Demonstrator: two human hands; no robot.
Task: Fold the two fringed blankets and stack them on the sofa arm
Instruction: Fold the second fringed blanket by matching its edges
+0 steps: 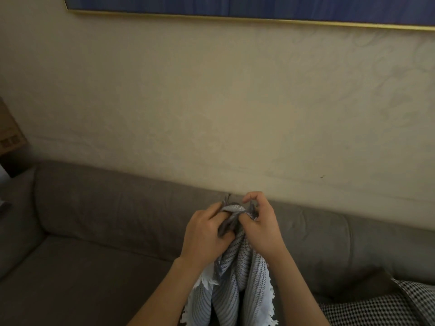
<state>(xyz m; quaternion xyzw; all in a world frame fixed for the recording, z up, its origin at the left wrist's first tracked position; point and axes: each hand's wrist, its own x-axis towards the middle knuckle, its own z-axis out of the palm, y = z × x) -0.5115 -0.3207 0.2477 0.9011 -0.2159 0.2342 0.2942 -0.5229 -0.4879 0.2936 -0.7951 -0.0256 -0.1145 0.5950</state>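
Observation:
A grey and pale blue striped blanket with fringed edges point(231, 285) hangs bunched in front of me, above the grey sofa point(94, 267). My left hand point(204, 234) and my right hand point(261, 224) sit close together at its top, both gripping the gathered upper edge, with dark fringe poking out between the fingers. The rest of the blanket drops down between my forearms to the bottom of the view. A black and white checked blanket point(381, 304) lies on the sofa seat at the lower right. The sofa arm point(14, 222) is at the far left.
The sofa backrest point(117, 203) runs along a beige wall. A framed blue picture point(235, 5) hangs above. A cardboard box point(10, 130) stands beyond the sofa's left end.

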